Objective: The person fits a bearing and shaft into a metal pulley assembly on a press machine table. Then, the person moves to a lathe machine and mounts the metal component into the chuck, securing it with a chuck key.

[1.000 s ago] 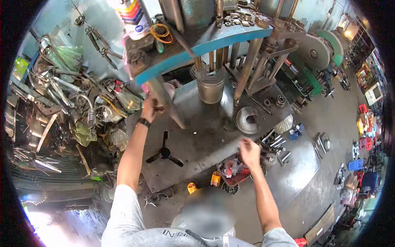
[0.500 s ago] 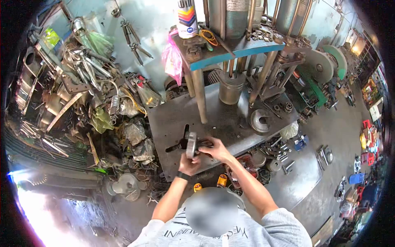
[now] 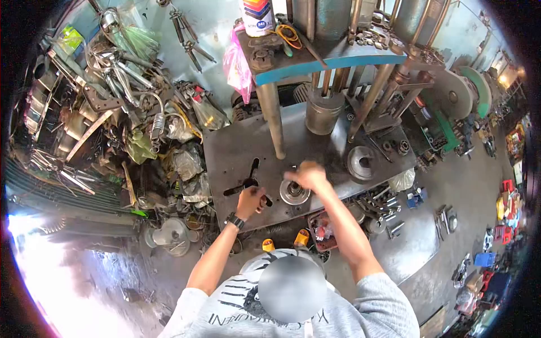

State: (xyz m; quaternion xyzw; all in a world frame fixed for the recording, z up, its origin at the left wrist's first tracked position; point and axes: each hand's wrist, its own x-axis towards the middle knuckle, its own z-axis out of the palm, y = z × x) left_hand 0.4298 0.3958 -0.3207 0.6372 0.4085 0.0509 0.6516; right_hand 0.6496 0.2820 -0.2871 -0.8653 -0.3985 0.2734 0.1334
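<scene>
A dark metal worktable [image 3: 234, 155] spans the middle of a crowded workshop, its surface scuffed. Nearest, at the foot of the view, are the grey shirt [image 3: 366, 304] and two yellow shoes [image 3: 301, 237], with a red tray [image 3: 324, 239] of small parts just beyond the right shoe. Over the table's near edge, the left hand [image 3: 252, 203] is loosely curled beside a three-armed slot [image 3: 249, 182], with no object visible in it. The right hand [image 3: 310, 176] is above the round metal part [image 3: 294, 193], which lies flat on the table to the right of the slot; motion blur hides how far its fingers are open and whether they grip the part. Farther right on the table sits a thick metal ring [image 3: 360, 163]. Beyond stand a metal cylinder [image 3: 325, 114] and slanting posts [image 3: 272, 121] under a blue-edged shelf [image 3: 332, 63], which bears a spray can [image 3: 257, 19], an orange loop [image 3: 288, 36] and small metal pieces. Behind is a pale blue wall [image 3: 217, 19].
</scene>
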